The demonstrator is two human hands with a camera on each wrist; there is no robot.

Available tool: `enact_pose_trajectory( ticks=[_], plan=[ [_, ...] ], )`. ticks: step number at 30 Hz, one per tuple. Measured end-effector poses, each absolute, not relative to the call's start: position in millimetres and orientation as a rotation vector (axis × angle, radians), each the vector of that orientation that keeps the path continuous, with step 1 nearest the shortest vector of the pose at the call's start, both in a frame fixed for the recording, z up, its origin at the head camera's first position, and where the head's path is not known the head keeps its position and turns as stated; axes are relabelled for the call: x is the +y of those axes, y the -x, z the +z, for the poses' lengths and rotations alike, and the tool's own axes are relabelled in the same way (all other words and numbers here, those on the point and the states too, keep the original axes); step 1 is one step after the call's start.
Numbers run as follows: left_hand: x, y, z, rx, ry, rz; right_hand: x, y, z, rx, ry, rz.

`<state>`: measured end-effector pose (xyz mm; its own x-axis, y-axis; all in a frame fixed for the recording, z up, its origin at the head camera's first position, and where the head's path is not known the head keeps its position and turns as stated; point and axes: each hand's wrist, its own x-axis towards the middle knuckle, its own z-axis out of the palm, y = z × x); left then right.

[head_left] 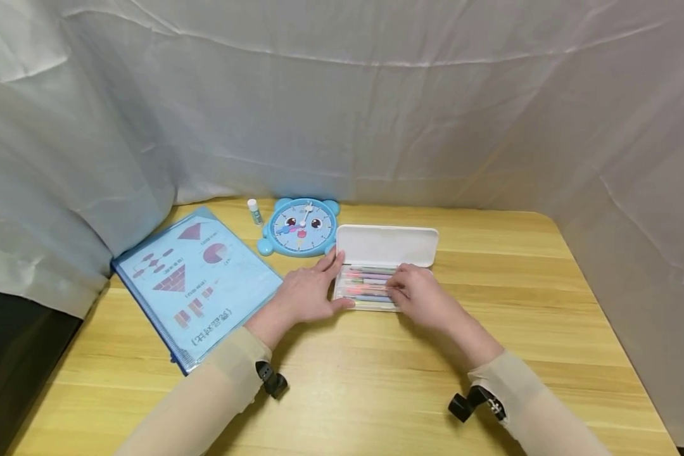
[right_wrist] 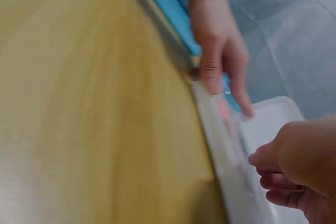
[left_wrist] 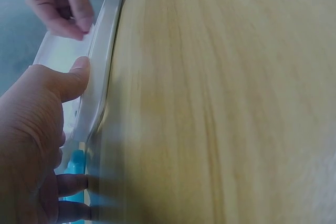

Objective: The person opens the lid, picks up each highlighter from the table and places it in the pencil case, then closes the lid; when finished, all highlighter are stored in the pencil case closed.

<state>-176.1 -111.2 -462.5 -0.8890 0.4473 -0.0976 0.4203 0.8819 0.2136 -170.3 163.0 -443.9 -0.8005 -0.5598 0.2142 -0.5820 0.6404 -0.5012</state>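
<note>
A white pencil case (head_left: 386,246) lies on the table with its lid raised at the back. Several coloured pens (head_left: 367,278) lie side by side in it. My left hand (head_left: 310,291) holds the case's left end, the thumb on the front edge and a finger near the hinge; its other fingers reach down beside the case in the left wrist view. My right hand (head_left: 424,296) is over the right part of the pens with bent fingers, thumb and fingertips close together. Whether a pen is between those fingertips is hidden.
Behind the left hand lies a blue bear-shaped toy clock (head_left: 303,237). A small glue stick (head_left: 254,212) stands to its left. On the left side is a blue folder (head_left: 205,278) with printed charts, near the left forearm. A pale curtain (head_left: 376,126) hangs around the wooden table (head_left: 365,392).
</note>
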Motion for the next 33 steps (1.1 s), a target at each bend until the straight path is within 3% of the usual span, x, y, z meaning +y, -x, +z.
enact_pose_trajectory(
  ticks=[9,17,33],
  plan=[
    [-111.5,176.2,-461.3,2.903,-0.661,0.282,189.4,190.3,-413.2,-2.677,-0.833,1.061],
    [-112.1,177.1,-462.4,2.904,-0.669,0.284,215.5,207.8,-393.8,-2.666,-0.47,1.125],
    [-110.8,175.7,-463.1,2.906,-0.685,0.304,237.4,235.8,-410.7,-3.067,-0.083,1.298]
  ],
)
